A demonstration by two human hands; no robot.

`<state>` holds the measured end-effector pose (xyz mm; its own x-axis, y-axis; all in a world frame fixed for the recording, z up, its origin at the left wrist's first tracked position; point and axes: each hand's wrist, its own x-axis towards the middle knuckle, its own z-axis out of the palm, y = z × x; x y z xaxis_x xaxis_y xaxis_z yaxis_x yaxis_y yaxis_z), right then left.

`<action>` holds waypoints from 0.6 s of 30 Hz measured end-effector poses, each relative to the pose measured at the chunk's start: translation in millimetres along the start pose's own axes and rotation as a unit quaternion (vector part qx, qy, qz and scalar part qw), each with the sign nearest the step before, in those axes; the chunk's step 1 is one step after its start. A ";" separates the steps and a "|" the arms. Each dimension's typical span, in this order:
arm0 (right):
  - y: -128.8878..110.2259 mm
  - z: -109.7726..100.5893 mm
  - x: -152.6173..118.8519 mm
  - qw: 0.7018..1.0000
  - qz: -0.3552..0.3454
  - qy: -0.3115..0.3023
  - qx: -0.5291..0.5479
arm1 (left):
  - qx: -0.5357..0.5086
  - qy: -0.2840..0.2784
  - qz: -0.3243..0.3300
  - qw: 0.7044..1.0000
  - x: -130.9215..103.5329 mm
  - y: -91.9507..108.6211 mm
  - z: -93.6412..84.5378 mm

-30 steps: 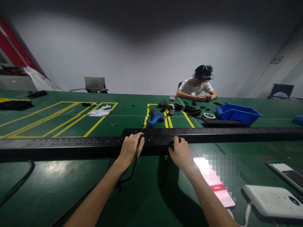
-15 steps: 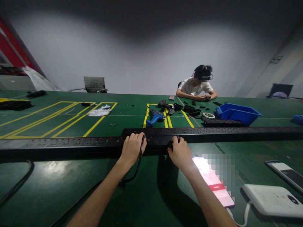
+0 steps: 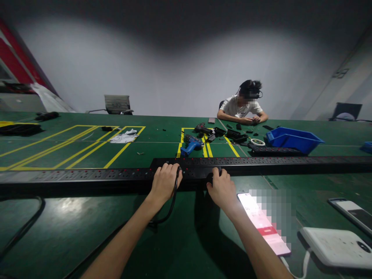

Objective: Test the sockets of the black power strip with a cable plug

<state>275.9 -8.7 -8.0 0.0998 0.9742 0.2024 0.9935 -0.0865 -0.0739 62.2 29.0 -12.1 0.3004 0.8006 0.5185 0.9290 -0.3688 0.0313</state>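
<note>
The left hand (image 3: pixel 166 181) grips a flexible black cable (image 3: pixel 174 195), apparently steadying its end over a long black socket strip (image 3: pixel 87 177); the right hand (image 3: pixel 223 186) pinches a dark, half-hidden piece (image 3: pixel 209 178).

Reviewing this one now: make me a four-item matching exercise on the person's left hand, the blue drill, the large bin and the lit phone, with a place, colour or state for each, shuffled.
Column one
1. Left hand
2. Blue drill
3. Large bin
4. Lit phone

Column two
A. Among yellow tape lines
B. Blue, right of the white ring
C. Pink and white screen
D. Holding the black cable

Pairs: 1-D, 2-A, 3-B, 4-C
</note>
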 end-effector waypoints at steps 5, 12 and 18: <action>-1.4 1.5 -0.8 1.000 0.002 -0.006 0.000 | -0.003 0.006 -0.003 1.000 -0.7 -0.1 2.6; 4.0 -2.3 5.3 0.998 -0.001 0.018 0.053 | -0.086 0.008 0.008 0.996 -1.3 -13.7 5.1; -32.6 -16.1 21.5 0.982 -0.075 0.061 0.163 | -0.124 -0.001 0.013 0.992 -2.4 -26.8 8.3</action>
<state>246.5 11.7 14.5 -0.0217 0.9368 0.3491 0.9295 0.1475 -0.3380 38.4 40.9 -21.3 0.3237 0.7902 0.5203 0.8394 -0.4937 0.2276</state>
